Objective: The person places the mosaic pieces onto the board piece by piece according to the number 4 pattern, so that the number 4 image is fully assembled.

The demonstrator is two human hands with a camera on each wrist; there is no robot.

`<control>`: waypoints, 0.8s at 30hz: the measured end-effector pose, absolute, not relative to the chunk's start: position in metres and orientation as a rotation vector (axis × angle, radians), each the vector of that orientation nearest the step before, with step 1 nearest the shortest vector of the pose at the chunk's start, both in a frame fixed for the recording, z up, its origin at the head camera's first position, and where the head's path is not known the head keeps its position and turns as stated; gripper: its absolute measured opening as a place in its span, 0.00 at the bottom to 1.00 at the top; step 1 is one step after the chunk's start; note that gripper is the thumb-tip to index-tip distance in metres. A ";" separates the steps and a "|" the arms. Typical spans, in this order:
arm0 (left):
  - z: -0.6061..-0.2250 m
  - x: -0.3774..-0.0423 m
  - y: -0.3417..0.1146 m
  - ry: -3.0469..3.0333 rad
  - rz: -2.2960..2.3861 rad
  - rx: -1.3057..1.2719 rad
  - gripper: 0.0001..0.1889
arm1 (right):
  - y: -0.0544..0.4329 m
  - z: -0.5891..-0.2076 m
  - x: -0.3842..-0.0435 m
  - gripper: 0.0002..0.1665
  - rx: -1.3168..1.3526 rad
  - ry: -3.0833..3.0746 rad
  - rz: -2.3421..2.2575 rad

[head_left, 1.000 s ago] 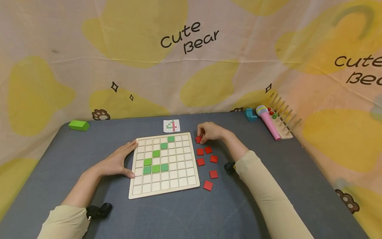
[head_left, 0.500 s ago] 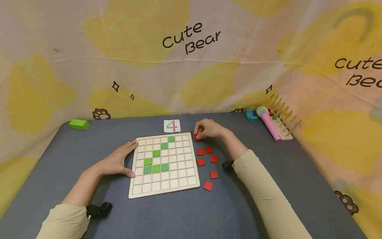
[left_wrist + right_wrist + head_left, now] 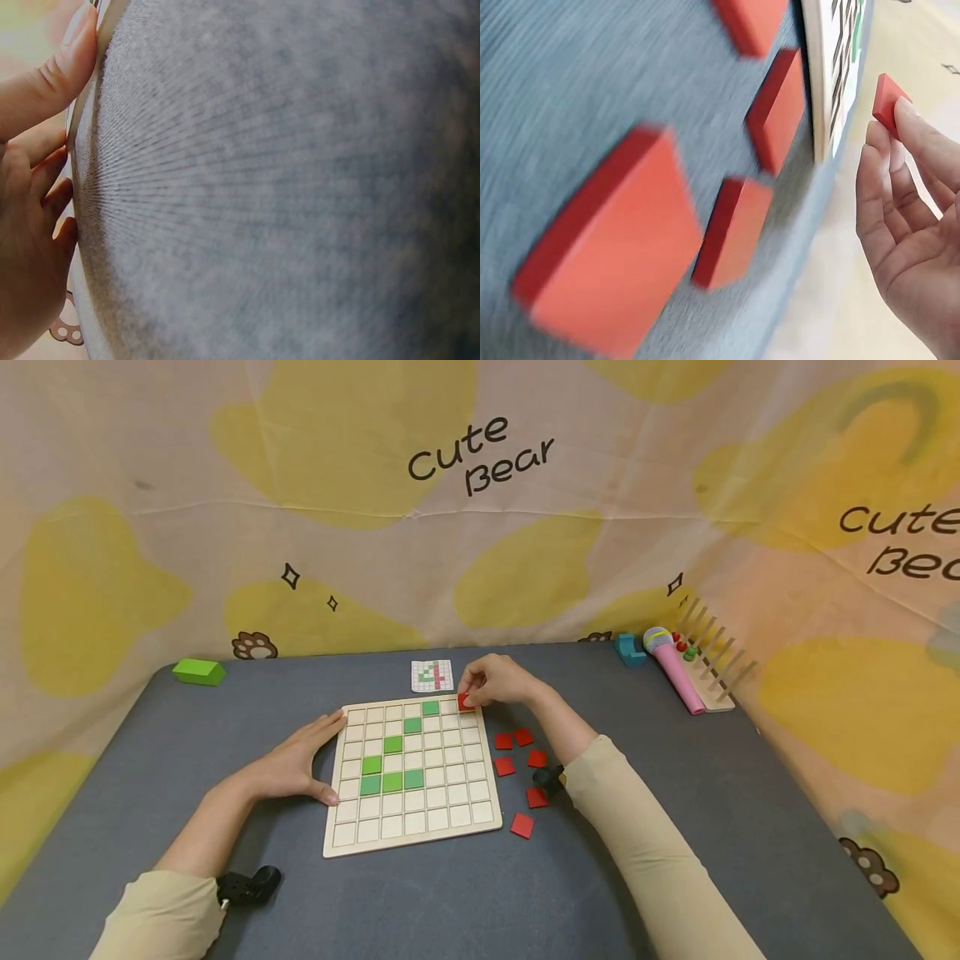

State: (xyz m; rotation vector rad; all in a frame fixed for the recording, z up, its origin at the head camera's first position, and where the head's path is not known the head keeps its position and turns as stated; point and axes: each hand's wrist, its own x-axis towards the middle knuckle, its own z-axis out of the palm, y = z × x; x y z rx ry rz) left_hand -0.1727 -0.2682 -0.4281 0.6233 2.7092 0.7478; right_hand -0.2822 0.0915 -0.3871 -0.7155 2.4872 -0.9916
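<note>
A pale grid board point(image 3: 352, 838) lies on the table with several green tiles point(image 3: 393, 783) set in its squares. My left hand point(image 3: 288, 766) rests at the board's left edge, thumb and fingers spread along the rim; the left wrist view has its fingers at the far left. Between thumb and fingertips my right hand point(image 3: 501, 681) pinches a red square tile point(image 3: 888, 103), over the board's far right corner in the head view. Other loose red tiles point(image 3: 522, 826) lie flat to the right of the board.
Behind the board lies a small pattern card point(image 3: 432, 676). A green block point(image 3: 198, 672) sits at the far left. At the back right are a blue block point(image 3: 630, 649), a pink toy microphone point(image 3: 677, 670) and a pegged wooden rack point(image 3: 722, 697).
My right hand has moved left with the pinched red tile, from beside the board to over its far right corner. The left hand has stayed in place.
</note>
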 end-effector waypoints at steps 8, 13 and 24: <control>-0.429 -0.172 -0.269 2.707 0.748 0.632 0.68 | 0.069 -0.389 -0.279 0.05 -0.732 2.471 -1.027; -0.430 -0.173 -0.270 2.709 0.744 0.618 0.68 | 0.057 -0.392 -0.275 0.03 -0.735 2.470 -1.010; -0.428 -0.173 -0.270 2.703 0.755 0.608 0.69 | 0.042 -0.393 -0.270 0.05 -0.668 2.448 -1.007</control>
